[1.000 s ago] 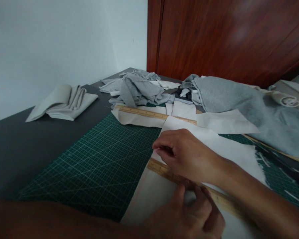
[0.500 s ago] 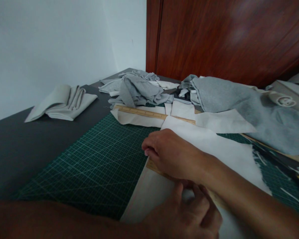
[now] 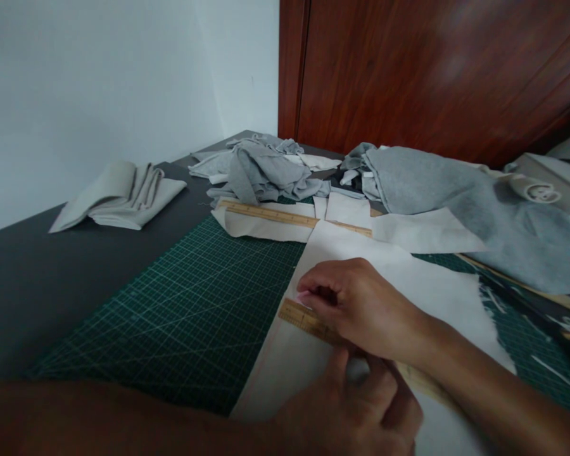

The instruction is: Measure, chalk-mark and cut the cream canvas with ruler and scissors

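Note:
A wooden ruler [image 3: 298, 314] lies slantwise across a white fabric piece [image 3: 408, 278] on the green cutting mat [image 3: 180, 304]. My right hand [image 3: 361, 307] reaches in from the right and rests on the ruler near its left end. Its fingertips pinch a small pink piece [image 3: 304, 295] against the cloth at the ruler's edge. My left hand [image 3: 356, 405] is at the bottom, fingers curled, pressing down on the ruler just below the right hand. My left forearm [image 3: 123, 418] runs along the bottom edge.
A second wooden ruler [image 3: 270, 214] lies on white cloth pieces at the mat's far end. Grey fabric heaps [image 3: 266, 168] and a large grey cloth [image 3: 437, 183] sit behind. Folded beige cloth [image 3: 118, 196] rests on the dark table at left. A wooden door stands behind.
My right hand slid left over the ruler's end, then came back right and slightly nearer, uncovering that end. My left hand stayed pressed on the ruler.

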Available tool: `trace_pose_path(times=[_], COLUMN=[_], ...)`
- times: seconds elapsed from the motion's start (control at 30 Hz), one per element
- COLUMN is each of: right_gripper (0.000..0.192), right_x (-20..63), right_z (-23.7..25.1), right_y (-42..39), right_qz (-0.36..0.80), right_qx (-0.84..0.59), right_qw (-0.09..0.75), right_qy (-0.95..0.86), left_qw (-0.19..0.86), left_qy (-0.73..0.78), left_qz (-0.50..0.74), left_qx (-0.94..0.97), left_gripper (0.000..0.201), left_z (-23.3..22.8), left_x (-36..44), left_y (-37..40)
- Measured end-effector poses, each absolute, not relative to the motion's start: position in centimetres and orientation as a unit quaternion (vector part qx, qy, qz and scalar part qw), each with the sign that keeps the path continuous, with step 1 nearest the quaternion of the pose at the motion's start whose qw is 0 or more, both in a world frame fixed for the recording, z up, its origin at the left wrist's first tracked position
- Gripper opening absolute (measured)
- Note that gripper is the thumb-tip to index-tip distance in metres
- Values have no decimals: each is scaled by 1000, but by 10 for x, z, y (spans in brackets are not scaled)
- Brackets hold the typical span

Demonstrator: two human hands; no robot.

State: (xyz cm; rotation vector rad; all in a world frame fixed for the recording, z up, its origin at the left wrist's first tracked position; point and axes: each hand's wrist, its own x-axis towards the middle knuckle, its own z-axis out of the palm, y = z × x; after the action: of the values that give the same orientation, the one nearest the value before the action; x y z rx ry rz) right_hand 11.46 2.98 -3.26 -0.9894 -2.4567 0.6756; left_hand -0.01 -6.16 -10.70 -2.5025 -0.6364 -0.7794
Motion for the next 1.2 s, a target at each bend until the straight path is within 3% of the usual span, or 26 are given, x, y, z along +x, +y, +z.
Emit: trace_pose_path(times=[1.2], right_gripper=[21], right_x=[133], right_z=[-32], right_y=[19], right_qz=[258], right_qx=[-339], right_qw=[190], right_qy=[-884], left_qw=[119], left_qy=[-194], left_qz=[-223], left_qx=[-948], left_gripper=[31], left_z=[-92], left_x=[-4], left_y=[-62])
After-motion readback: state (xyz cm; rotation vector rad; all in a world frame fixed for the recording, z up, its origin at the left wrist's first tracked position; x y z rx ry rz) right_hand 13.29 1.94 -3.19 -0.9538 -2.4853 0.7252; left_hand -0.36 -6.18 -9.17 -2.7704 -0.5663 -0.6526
